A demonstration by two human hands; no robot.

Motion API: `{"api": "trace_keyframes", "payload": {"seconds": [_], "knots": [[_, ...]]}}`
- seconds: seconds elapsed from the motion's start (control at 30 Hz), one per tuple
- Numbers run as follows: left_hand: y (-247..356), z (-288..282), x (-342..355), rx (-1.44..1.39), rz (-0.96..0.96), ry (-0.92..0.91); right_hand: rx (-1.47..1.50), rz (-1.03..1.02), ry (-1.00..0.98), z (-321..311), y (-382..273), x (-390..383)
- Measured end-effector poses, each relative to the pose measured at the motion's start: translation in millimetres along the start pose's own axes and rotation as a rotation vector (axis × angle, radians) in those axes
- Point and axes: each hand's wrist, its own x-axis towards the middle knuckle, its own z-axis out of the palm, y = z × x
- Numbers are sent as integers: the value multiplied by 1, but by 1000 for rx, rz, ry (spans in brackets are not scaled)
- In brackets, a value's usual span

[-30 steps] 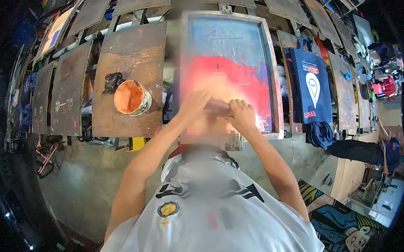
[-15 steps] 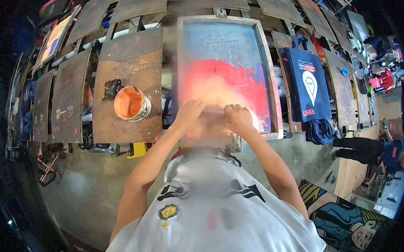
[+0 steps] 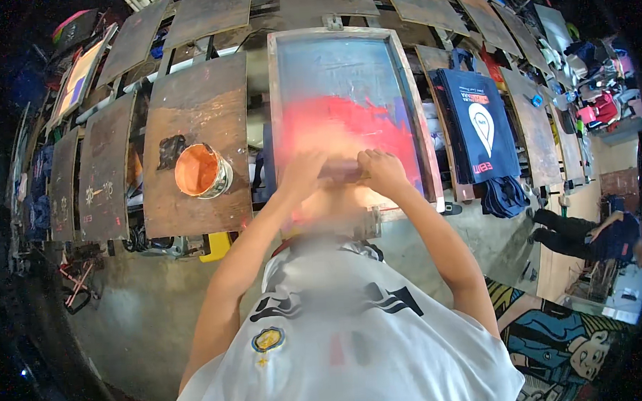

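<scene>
Both my hands grip a squeegee (image 3: pixel 341 172), a dark bar lying crosswise over the near part of a wooden-framed printing screen (image 3: pixel 276 79). My left hand (image 3: pixel 302 174) is closed on its left end and my right hand (image 3: pixel 382 168) on its right end. The bar's middle is blurred, and its lower edge is hidden. Bright red-pink ink (image 3: pixel 346 119) covers the middle of the mesh. The far part of the mesh looks blue-grey, and a pale glare washes over the near part.
A bucket of orange ink (image 3: pixel 202 170) and a crumpled black thing (image 3: pixel 171 150) sit on the board (image 3: pixel 214 97) to the left. Navy printed tote bags (image 3: pixel 479 123) are stacked on the right. Another person (image 3: pixel 598 233) stands at far right.
My view has shifted slightly, so the screen and boards appear a little further left. Both hands stay on the squeegee at the near end. The far-right person's arm has come down to the waist.
</scene>
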Motion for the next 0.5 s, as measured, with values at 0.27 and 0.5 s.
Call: {"api": "trace_keyframes", "payload": {"seconds": [0.27,0.5], "knots": [[22,-12,-26,-21,-210,-53,87,-164,-9,15,-1,8],[-6,3,9,-4,-255,70,73,-81,-41,4,20,50]]}}
